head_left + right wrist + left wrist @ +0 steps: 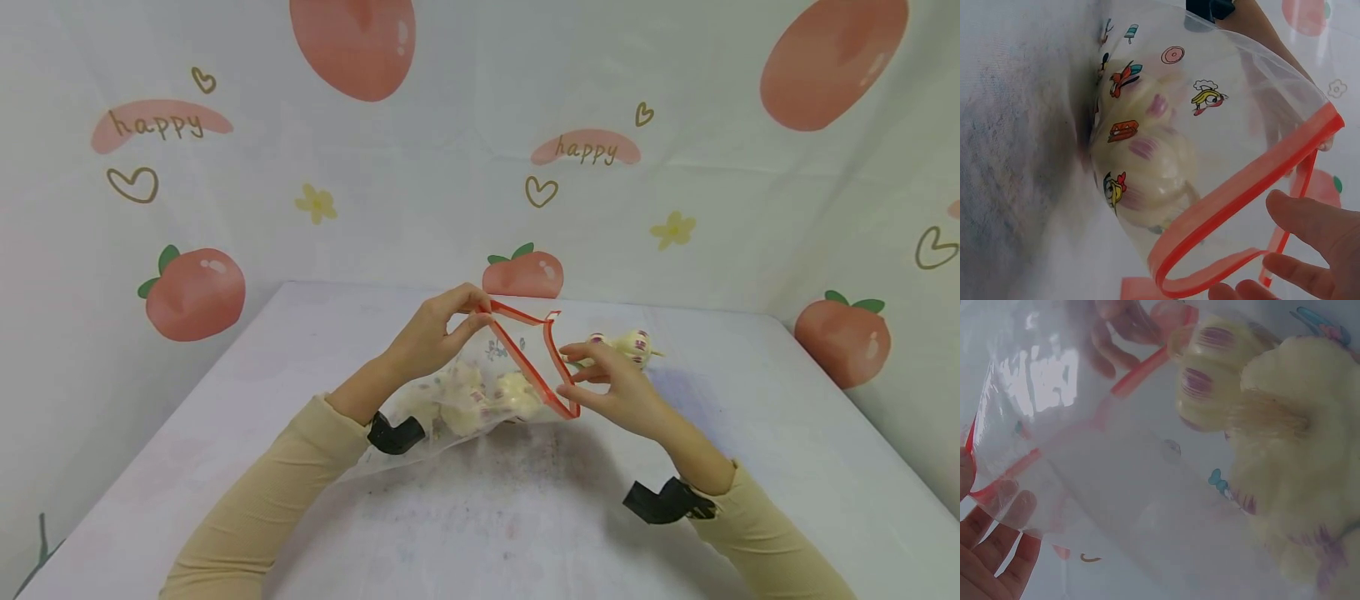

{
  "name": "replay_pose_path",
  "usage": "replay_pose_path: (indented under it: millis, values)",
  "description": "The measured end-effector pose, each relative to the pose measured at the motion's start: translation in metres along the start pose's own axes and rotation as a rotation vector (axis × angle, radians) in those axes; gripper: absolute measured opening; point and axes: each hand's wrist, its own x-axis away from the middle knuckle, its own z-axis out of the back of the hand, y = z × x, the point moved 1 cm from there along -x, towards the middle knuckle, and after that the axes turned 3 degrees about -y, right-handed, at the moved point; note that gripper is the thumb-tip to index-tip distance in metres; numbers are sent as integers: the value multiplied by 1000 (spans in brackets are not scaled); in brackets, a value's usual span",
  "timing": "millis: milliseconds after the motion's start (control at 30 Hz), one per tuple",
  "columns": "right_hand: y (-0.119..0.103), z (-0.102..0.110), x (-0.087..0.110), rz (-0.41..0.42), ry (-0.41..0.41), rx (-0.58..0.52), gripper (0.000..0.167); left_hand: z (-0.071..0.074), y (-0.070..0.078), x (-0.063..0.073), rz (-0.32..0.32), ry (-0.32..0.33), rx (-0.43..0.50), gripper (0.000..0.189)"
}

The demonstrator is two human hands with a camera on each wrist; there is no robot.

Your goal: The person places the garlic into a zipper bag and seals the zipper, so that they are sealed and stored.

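A clear zip bag with a red-edged mouth and cartoon prints is held tilted above the table, its mouth spread apart. Inside lie pale garlic bulbs with purple streaks, also seen as garlic in the left wrist view. My left hand pinches the upper corner of the red rim between thumb and fingers. At the other end of the mouth, my right hand has its thumb and fingers spread, with fingertips at the red edge. More garlic lies on the table behind the right hand, partly hidden by it.
The white table carries faint dark specks near its front. A white cloth backdrop with peach prints rises behind and at both sides. Black straps sit on both wrists.
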Motion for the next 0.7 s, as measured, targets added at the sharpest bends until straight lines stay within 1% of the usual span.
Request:
replay_pose_path:
  millis: [200,333,433,600,700]
  values:
    - [4,5,3,8,23,-2,42,0,0,1,6,-3,4,10]
    - [9,9,4,22,55,0,37,0,0,1,10,-3,1,10]
    - [13,13,6,16,77,24,34,0,-1,1,8,0,-1,11]
    - [21,21,7,-19,104,66,31,-1,-1,1,1,1,-1,11]
    - [28,25,7,-59,115,79,30,-1,-2,1,-6,1,1,10]
